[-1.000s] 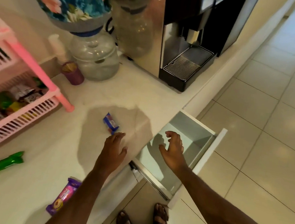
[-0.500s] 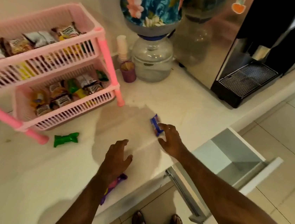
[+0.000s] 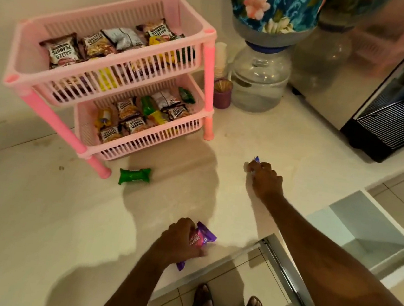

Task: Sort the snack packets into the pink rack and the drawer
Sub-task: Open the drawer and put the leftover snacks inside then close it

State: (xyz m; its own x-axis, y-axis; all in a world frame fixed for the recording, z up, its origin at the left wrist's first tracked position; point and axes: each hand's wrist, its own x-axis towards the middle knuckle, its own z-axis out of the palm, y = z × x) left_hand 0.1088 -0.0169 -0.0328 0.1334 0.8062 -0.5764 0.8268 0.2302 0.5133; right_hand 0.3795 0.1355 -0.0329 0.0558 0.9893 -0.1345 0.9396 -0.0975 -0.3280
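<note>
hands (image 3: 179, 242) (image 3: 265, 181) each grip one packet (image 3: 200, 239) (image 3: 255, 162) on counter (image 3: 38, 209).

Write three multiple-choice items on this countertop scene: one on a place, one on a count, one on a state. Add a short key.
1. Where does the green twisted-end snack packet lie?
A. in the drawer
B. on the white countertop, near the pink plastic rack
C. on the floor

2. How many tiers has the rack?
A. two
B. three
C. four

3. How is the white drawer?
A. shut
B. removed
C. pulled open

Key: 1 B, it rests by the rack's front leg. 2 A, one basket sits above another. 3 C, its inside shows beside the right hand; the left hand grips a purple-and-pink packet.
</note>
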